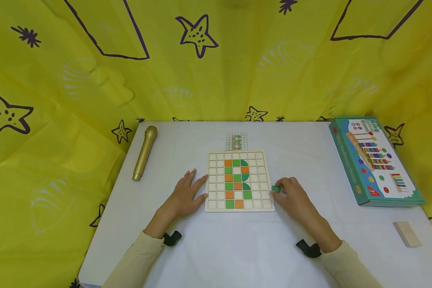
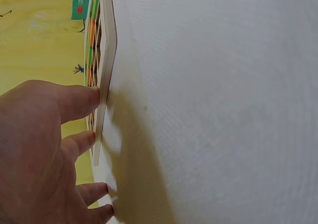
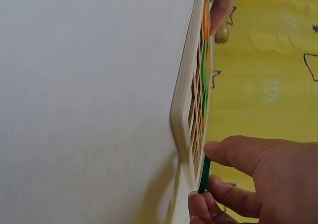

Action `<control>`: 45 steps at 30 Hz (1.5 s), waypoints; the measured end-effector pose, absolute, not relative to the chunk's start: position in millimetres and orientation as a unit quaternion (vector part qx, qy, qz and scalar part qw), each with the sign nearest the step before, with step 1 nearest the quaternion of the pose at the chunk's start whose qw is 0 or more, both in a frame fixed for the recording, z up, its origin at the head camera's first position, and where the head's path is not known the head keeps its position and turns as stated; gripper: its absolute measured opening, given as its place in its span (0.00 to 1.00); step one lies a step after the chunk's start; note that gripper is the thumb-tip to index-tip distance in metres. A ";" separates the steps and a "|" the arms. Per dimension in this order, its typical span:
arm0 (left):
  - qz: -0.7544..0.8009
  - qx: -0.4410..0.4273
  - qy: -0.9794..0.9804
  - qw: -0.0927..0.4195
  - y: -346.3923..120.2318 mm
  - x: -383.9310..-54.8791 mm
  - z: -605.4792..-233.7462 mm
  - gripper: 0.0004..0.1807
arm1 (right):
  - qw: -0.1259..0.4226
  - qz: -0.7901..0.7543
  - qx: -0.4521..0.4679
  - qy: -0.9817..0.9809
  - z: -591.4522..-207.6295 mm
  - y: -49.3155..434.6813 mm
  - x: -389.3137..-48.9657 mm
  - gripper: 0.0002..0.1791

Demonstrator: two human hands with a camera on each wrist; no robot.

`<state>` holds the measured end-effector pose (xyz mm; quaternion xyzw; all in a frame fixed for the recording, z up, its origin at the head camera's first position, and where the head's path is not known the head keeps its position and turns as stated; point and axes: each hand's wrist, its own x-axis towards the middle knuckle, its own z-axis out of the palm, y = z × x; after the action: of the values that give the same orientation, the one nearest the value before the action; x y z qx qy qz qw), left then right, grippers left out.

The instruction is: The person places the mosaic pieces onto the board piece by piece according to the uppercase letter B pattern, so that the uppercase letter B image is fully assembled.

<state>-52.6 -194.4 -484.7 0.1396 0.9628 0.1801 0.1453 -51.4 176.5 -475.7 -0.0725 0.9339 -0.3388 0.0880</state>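
A square wooden grid board (image 1: 257,202) lies on the white table, with orange, green and dark green tiles set in several of its cells. My left hand (image 1: 185,195) touches the board's left edge with thumb and forefinger, its fingers spread and fairly straight. In the left wrist view the thumb (image 2: 82,102) presses on the board's side. At the right edge my right hand (image 1: 297,200) pinches a dark green tile (image 1: 276,188). The right wrist view has this tile (image 3: 204,174) between thumb and fingers, close by the board's rim.
Behind the board lies a small pattern card (image 1: 237,141) with a matching coloured grid. A gold microphone (image 1: 145,154) lies at the left of the table. To the right are a green game box (image 1: 378,164) and a pale wooden block (image 1: 407,234). A yellow patterned cloth (image 1: 216,80) hangs behind.
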 end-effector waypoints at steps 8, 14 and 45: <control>0.175 0.140 0.963 0.151 -196.1 -53.3 -487.4 0.37 | 0.086 -0.343 -0.158 0.922 -478.0 140.5 -32.3 0.13; 0.181 0.141 0.962 0.149 -195.7 -52.6 -486.3 0.37 | 0.069 -0.339 -0.206 0.915 -482.1 120.8 -20.7 0.12; 0.180 0.145 0.962 0.147 -194.5 -52.5 -483.5 0.36 | 0.033 -0.280 -0.315 0.906 -486.8 121.9 -32.0 0.09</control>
<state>-52.5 -194.5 -483.5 0.1448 0.9619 0.1798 0.1466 -32.0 121.9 -486.8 -0.3147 0.9063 -0.2801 0.0333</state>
